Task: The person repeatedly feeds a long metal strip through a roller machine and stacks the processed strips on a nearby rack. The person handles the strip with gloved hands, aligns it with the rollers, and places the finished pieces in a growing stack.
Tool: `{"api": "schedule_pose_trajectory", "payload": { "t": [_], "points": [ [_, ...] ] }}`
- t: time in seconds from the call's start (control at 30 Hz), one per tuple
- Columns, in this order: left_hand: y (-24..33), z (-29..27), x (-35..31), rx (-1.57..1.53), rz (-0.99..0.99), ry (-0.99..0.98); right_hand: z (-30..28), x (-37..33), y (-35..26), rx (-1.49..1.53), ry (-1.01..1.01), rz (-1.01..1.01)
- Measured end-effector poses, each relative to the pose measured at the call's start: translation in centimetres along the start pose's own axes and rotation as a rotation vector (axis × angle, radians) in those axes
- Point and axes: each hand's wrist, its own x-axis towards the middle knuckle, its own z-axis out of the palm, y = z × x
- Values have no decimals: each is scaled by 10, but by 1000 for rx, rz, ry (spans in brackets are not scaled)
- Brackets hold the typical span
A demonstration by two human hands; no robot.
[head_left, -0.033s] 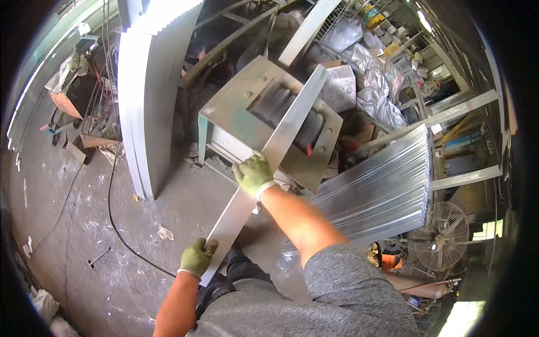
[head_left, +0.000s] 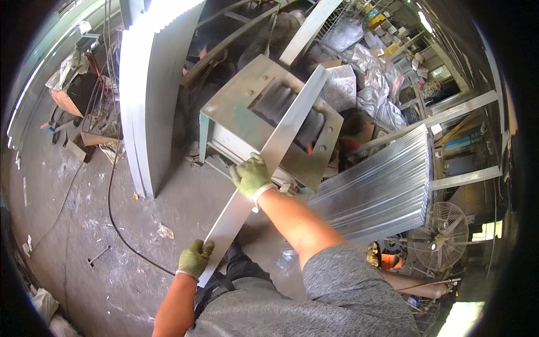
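Observation:
A long, flat, pale metal strip [head_left: 293,115] slants from beside my legs up across a machine. My left hand [head_left: 195,259], in an olive-green work glove, is closed on the strip's left edge close to its near end. Farther up, my right hand [head_left: 251,175], gloved alike, grips the strip with its fingers over the left edge. The strip's far part lies over the green-and-grey machine [head_left: 233,92], crossing its dark rollers [head_left: 273,104] and hiding part of them.
To the right of the machine is a stack of corrugated metal sheets [head_left: 376,188], with a round caged fan [head_left: 441,236] beyond. Tall metal sheets [head_left: 136,112] stand at the left. A black cable [head_left: 115,213] runs along the floor. Crumpled silver sheeting [head_left: 373,81] lies behind.
Both hands and the strip's near end have shifted very slightly to the left. The grip of each hand looks the same.

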Motion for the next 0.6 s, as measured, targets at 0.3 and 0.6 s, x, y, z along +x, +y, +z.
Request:
{"api": "schedule_pose_trajectory", "payload": {
  "t": [0.3,0.6],
  "points": [
    [-125,14,-74,-127,41,88,37,-67,-107,12,38,-29],
    [-206,24,-140,-87,-89,177,54,-122,-192,100,-18,-56]
  ]
}}
